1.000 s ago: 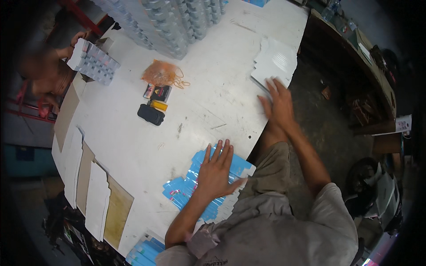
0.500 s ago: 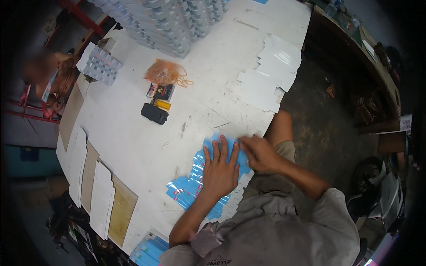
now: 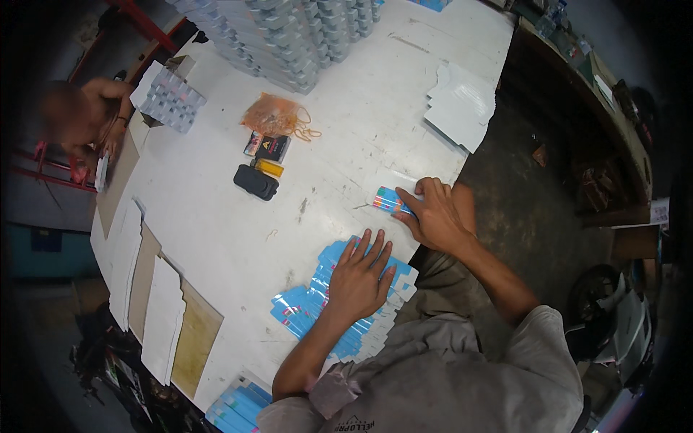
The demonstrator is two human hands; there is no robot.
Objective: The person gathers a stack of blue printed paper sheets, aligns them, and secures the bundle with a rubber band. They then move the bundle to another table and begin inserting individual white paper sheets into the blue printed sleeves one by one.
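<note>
My left hand (image 3: pixel 355 283) lies flat, fingers spread, on a fanned layer of blue printed carton blanks (image 3: pixel 296 307) with white tabs, near the table edge. Farther out and to the right, my right hand (image 3: pixel 437 216) has its thumb and fingers closed on a small blue carton blank (image 3: pixel 390 198) with coloured stripes. The palm and fingers hide part of that blank. A pale flat piece (image 3: pixel 390 178) shows just beyond it on the white table (image 3: pixel 325 180).
Tall stacks of grey-white cartons (image 3: pixel 281 43) stand at the back. An orange bag (image 3: pixel 271 114), a dark pack (image 3: pixel 274 148), a yellow lighter (image 3: pixel 269 167) and a black case (image 3: pixel 255 182) lie mid-table. White sheets (image 3: pixel 462 108) lie right; cardboard strips (image 3: pixel 164 317) left. A co-worker (image 3: pixel 108 108) sits far left.
My right hand has moved up and right, away from the fanned blanks, with one blue blank. The lower white sheet at the right edge has shifted. The co-worker's hands have moved to the table edge.
</note>
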